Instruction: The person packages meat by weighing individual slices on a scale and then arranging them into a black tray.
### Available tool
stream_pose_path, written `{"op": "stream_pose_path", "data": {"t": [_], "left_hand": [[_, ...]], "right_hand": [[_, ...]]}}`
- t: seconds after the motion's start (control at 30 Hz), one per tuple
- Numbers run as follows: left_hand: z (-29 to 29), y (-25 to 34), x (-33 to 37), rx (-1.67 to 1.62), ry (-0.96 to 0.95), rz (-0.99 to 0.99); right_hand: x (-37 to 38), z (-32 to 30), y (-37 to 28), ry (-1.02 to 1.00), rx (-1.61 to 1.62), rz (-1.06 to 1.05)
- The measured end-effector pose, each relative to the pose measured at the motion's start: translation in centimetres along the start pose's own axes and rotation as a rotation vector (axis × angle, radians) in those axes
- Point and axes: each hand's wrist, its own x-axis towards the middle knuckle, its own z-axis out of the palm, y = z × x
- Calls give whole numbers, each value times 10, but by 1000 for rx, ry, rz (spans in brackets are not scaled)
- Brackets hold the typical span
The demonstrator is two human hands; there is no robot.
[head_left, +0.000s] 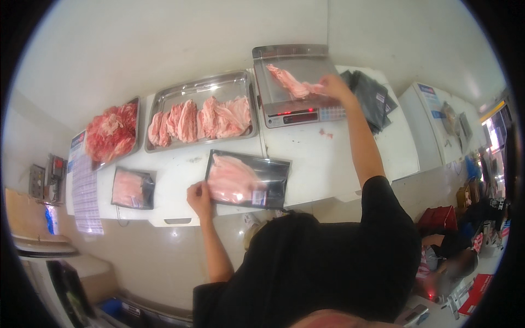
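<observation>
A strip of fatty raw meat (pixel 290 81) lies slantwise over the metal pan of a digital scale (pixel 295 117), whose red display is lit. My right hand (pixel 334 88) grips the strip's right end above the pan. Below, on the white worktop, lies a clear-fronted black pouch (pixel 273 174) with pale sliced meat (pixel 232 177) inside. My left hand (pixel 199 198) is beside the pouch's left edge, its fingers curled together; whether they pinch anything is hidden.
A steel tray (pixel 164 98) with rows of sliced meat stands left of the scale. Beyond it sits a tray of redder meat (pixel 112 131). A smaller filled pouch (pixel 131 188) lies near the front edge. Black pouches (pixel 369 101) are piled right of the scale, before a white freezer (pixel 435 117).
</observation>
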Motion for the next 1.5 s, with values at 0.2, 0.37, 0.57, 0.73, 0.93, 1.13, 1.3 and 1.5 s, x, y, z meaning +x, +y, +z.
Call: {"op": "stream_pose_path", "data": {"t": [0.2, 0.37, 0.57, 0.73, 0.93, 1.13, 1.3, 1.5], "left_hand": [[8, 2, -1, 29, 18, 17], [4, -2, -5, 41, 39, -3], [9, 2, -5, 26, 43, -17], [7, -4, -7, 54, 76, -21], [9, 0, -7, 48, 63, -18], [6, -8, -3, 106, 48, 4], [4, -18, 12, -16, -9, -90], [19, 71, 23, -111, 204, 17]], "right_hand": [[9, -1, 17, -56, 89, -163], [19, -9, 6, -238, -50, -139], [33, -13, 15, -415, -122, -97], [19, -11, -11, -420, -269, -136], [-2, -17, 8, -327, 2, -220], [-14, -21, 11, -139, 302, -253], [-19, -48, 26, -102, 698, -86], [-59, -96, -35, 97, 1147, -392]]}}
